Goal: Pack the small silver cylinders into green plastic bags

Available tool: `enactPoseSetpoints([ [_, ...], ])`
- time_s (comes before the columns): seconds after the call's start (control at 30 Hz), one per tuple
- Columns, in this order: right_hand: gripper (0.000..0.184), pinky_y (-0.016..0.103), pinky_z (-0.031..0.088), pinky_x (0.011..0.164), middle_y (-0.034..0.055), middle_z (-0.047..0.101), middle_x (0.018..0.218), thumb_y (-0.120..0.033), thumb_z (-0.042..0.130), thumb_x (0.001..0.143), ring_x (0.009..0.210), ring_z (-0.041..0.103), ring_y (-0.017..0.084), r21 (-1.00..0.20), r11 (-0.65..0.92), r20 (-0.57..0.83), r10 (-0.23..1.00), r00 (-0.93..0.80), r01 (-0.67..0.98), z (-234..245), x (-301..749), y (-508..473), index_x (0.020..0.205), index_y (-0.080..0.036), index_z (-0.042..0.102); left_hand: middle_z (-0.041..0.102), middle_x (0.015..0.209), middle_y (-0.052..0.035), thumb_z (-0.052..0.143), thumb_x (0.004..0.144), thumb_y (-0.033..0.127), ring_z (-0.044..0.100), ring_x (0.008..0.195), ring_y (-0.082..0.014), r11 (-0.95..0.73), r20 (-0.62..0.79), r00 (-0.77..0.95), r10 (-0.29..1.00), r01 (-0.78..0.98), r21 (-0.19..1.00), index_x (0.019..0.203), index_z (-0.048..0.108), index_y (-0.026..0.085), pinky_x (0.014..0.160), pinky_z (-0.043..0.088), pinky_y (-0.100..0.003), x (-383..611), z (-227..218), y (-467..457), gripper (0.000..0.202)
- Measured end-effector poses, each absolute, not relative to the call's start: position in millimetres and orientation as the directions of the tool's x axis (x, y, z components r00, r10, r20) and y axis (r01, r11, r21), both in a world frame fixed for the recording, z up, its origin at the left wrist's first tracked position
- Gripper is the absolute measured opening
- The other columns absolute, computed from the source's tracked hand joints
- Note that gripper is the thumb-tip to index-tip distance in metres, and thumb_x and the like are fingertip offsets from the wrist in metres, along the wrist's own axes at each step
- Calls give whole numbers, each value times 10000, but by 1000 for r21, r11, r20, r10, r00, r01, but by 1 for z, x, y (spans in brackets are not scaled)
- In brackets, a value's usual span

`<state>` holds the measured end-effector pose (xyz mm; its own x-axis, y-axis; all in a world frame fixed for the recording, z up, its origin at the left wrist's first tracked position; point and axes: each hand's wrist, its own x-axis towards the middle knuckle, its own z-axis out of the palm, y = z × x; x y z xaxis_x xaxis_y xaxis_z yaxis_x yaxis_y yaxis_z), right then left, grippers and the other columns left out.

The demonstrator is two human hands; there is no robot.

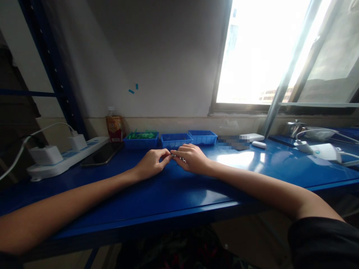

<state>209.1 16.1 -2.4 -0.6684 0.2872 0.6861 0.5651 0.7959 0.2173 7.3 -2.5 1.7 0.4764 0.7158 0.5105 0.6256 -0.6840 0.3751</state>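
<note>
Both hands meet over the middle of the blue tabletop [168, 194]. My left hand [153, 162] is closed, thumb and forefinger pinching one end of a small shiny metal piece [183, 159]. My right hand [193, 158] closes on the same piece from the other side, its fingers partly covering it. The piece is too small and hidden for me to tell its kind. Just behind the hands stand a blue bin [176, 141], a second blue bin [202, 138] and a third blue bin [141, 143] heaped with green pieces [143, 135].
On the left lie a white power strip [73, 157] with plugged-in chargers and a dark phone [102, 155]. A drink bottle [114, 125] stands by the wall. To the right are a white case [259, 144], a metal pot [295, 129] and a white plug device [327, 152] with cables.
</note>
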Motion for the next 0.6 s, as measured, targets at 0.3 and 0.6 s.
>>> enactPoseSetpoints([
  [0.3,147,276,300,650,-1,575,608,-191,489,755,624,501,136,134,739,655,434,-619,660,12,213,8,612,-186,458,649,760,-12,539,839,380,586,693,-154,-650,589,383,712,676,345,824,608,168,583,399,-237,5,1,1,224],
  [0.6,106,276,285,634,-12,551,591,-161,473,699,570,478,121,164,779,646,379,-663,605,6,208,8,614,-191,418,637,774,-20,524,855,382,577,705,-158,-682,586,439,681,672,290,841,602,171,582,399,-243,5,1,-1,225],
])
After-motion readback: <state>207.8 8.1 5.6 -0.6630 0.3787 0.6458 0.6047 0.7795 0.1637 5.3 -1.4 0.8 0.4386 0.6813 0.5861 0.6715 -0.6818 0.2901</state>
